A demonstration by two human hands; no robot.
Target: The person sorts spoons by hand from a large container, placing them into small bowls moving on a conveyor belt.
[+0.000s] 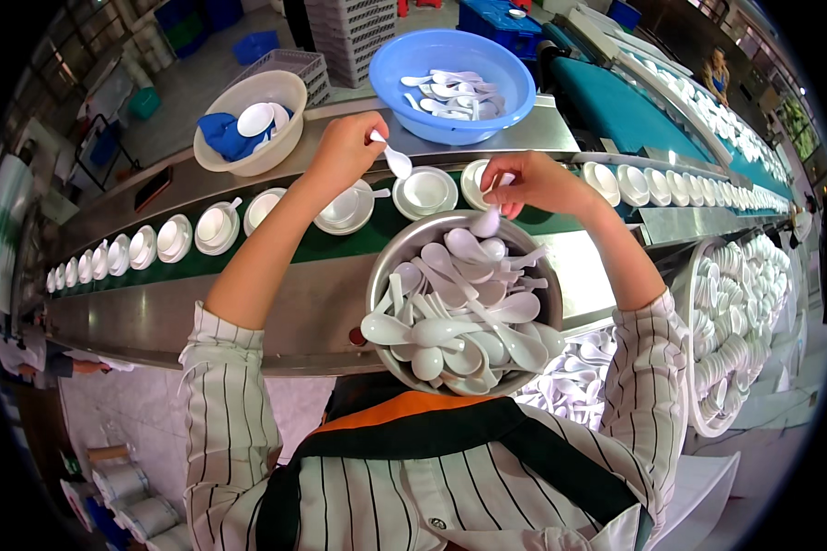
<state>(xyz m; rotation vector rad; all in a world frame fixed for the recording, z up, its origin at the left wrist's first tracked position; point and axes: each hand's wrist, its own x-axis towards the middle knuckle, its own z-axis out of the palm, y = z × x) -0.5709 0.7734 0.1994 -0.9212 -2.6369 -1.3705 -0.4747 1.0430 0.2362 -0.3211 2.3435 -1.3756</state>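
Observation:
Between the fingers of my left hand [350,146] is the handle of a white soup spoon [397,164], its bowl hanging close to a white bowl on a saucer [424,191]. My right hand [534,182] pinches another white spoon [486,222] by its handle, bowl downward, above the rim of a steel basin [379,275]. Heaped white spoons [448,330] fill that basin in front of my body. Stacked bowls and saucers stand in a row on the green conveyor belt [282,253]. Left of my left hand, one stack [345,208] has a spoon handle sticking out.
Beyond the belt stand a blue basin [386,76] with spoons and a cream basin [210,148] holding blue cloth and dishes. A phone [154,189] lies on the left ledge. At right are a large tub [696,406] of dishes and a teal conveyor [620,103]. A person [717,72] stands far off.

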